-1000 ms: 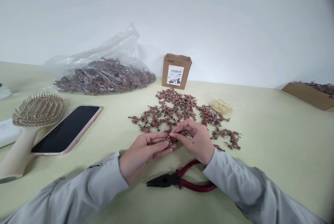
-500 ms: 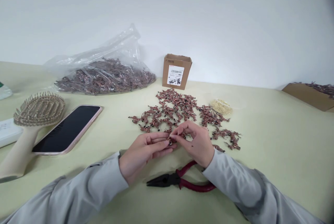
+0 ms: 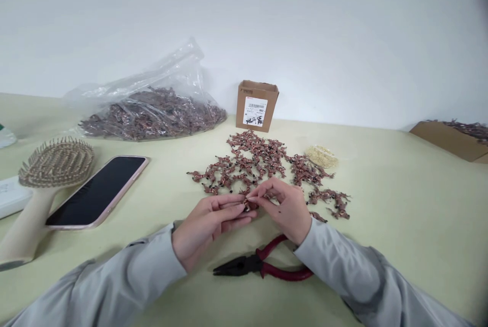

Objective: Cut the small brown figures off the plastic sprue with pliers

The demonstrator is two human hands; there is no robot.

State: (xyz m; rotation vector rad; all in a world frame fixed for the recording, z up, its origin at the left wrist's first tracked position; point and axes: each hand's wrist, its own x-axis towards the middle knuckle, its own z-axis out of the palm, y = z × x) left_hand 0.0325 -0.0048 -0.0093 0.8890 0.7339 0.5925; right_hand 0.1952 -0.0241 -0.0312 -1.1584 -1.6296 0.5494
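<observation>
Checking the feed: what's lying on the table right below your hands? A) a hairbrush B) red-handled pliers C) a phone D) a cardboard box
B. The red-handled pliers lie on the table just below the left hand and right hand.

Left hand [image 3: 209, 228] against right hand [image 3: 284, 210]

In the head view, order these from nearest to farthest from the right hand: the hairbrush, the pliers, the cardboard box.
1. Red-handled pliers, on the table just below the right hand.
2. Cardboard box, straight ahead by the wall.
3. Hairbrush, far off to the left.
</observation>
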